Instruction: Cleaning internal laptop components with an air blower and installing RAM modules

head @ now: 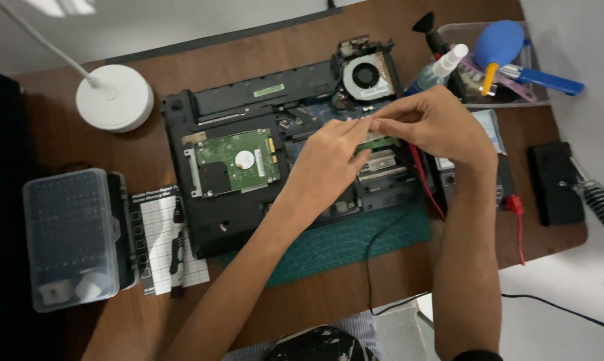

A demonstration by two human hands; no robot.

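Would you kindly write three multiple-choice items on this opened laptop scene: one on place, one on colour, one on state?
1. Where is the round white lamp base?
A. left of the black opened laptop
B. on the green cutting mat
C. in the clear plastic tray

2. The rubber dust blower bulb is
A. red
B. blue
C. white

3. The laptop's underside is
A. fully covered
B. open, green drive board exposed
C. wrapped

A: base stands by the laptop's left corner.
B: bulb is blue.
B: board and round cooling fan lie bare.
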